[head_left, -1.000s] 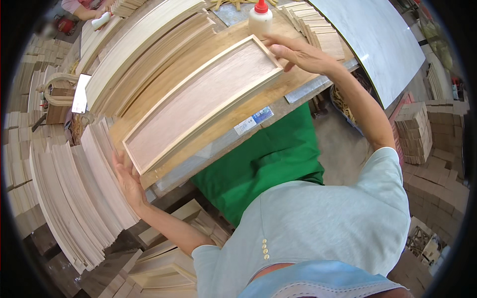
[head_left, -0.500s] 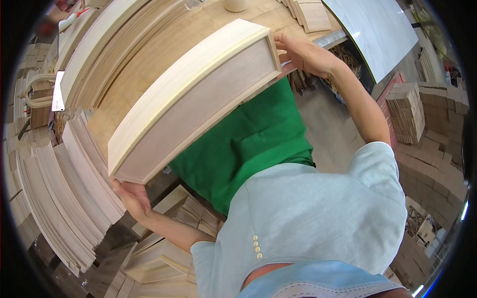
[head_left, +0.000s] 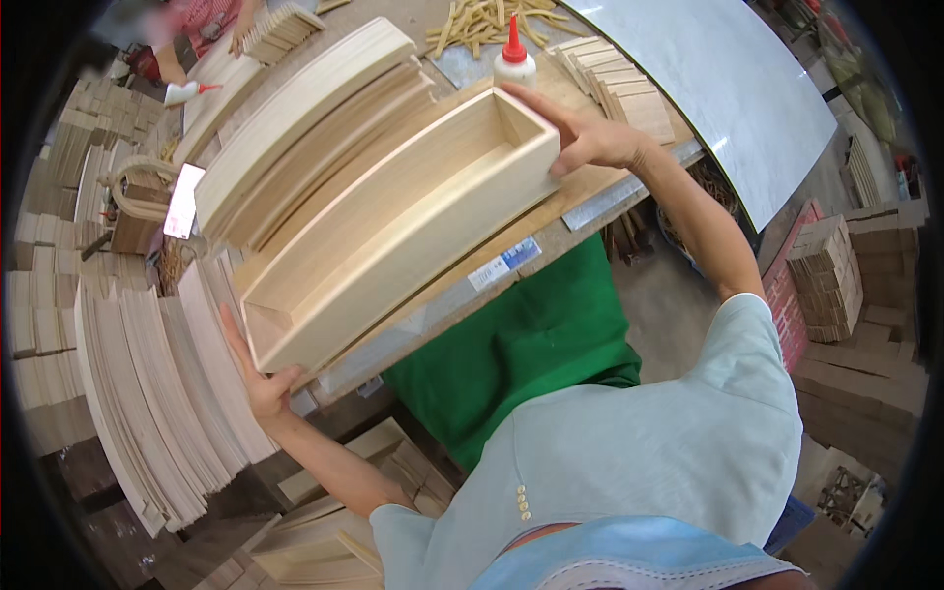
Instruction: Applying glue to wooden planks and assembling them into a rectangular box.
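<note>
A long, shallow box of pale wood with a curved front wall lies slantwise across the workbench, its hollow side facing up. At its near left end, my left hand grips the corner, fingers along the outside and thumb near the front edge. The opposite end is in my right hand, with the index finger along the short wall and the thumb at the front. Whether the box rests fully on the bench is hard to see. Just beyond my right fingers stands a white glue bottle with a red nozzle.
Behind the box are stacked curved boards; more curved strips stand at the left. Thin wooden pieces and loose sticks lie at the far side. Across the bench, another person's hand is near a stack of slats.
The box has turned from its underside facing me to its hollow side facing up, and has come down onto or close to the bench. Both hands still hold its ends.
</note>
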Available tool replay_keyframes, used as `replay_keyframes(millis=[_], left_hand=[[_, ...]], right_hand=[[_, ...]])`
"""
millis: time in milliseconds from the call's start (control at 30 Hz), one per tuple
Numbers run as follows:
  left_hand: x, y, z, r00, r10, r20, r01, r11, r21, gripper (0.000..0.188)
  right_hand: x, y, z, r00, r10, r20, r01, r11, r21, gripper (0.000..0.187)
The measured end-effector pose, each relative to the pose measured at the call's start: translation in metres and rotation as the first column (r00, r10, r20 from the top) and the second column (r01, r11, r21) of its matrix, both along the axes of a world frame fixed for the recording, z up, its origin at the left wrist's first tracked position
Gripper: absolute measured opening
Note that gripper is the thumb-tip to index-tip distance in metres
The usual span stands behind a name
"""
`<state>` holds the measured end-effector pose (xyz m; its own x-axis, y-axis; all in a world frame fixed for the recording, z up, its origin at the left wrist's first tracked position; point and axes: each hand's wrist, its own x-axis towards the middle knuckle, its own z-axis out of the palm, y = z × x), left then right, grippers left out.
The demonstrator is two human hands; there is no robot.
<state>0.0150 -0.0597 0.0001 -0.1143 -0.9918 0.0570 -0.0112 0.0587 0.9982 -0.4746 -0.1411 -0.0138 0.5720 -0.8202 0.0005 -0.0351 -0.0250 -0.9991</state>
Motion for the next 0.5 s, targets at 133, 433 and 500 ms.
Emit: replay_keyframes(millis=[133, 433, 500], left_hand=[[-0.005, -0.011, -0.032, 0.961, -0.041, 0.273, 0.044, 0.999, -0.005, 0.115], [0.005, 0.005, -0.03, 0.995, 0.09, 0.03, -0.087, 0.991, -0.103, 0.106], [0.015, 0.013, -0.029, 0.992, 0.127, 0.009, -0.125, 0.987, -0.099, 0.101]], right_hand=[[-0.001, 0.008, -0.032, 0.953, -0.088, -0.291, 0.038, 0.984, -0.173, 0.108], [-0.079, -0.067, 0.013, 0.571, -0.775, -0.272, 0.526, 0.599, -0.603, 0.03], [-0.097, -0.135, 0.007, 0.359, -0.752, -0.553, 0.4, 0.659, -0.637, 0.036]])
